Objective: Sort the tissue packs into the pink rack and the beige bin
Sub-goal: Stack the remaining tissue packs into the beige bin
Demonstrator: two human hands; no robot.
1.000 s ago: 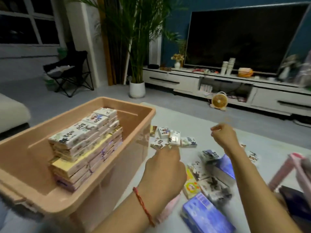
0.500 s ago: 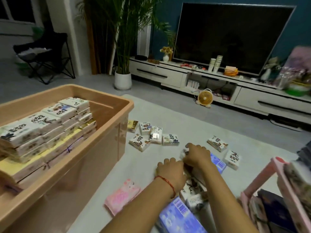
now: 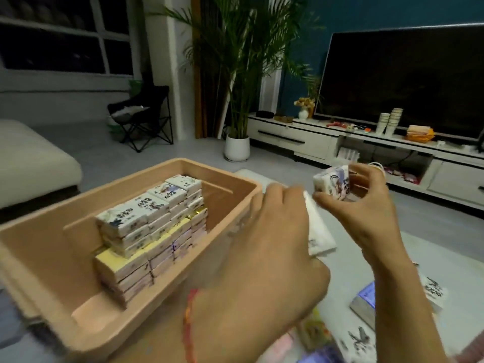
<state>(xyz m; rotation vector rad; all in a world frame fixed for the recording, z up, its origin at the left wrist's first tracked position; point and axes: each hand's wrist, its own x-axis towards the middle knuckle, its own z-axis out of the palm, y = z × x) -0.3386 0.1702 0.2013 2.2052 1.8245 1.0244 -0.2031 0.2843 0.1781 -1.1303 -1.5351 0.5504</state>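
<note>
Right hand (image 3: 366, 205) up at 2 o'clock, thumb and fingertips pinching a white ink-print tissue pack (image 3: 332, 185). Left hand (image 3: 272, 247) dead centre, back to camera, motion-blurred, holding a second white pack (image 3: 320, 233) that sticks out on its 3 o'clock side; its fingers are hidden. Beige bin (image 3: 52, 271) at 9 o'clock, stacked packs (image 3: 146, 226) in a block inside. Loose packs (image 3: 434, 292) on the mat (image 3: 432, 247) at 4 o'clock.

One beige bin (image 3: 217, 170); left hand (image 3: 262, 244), right hand (image 3: 366, 205), one tissue pack (image 3: 332, 184) each.
</note>
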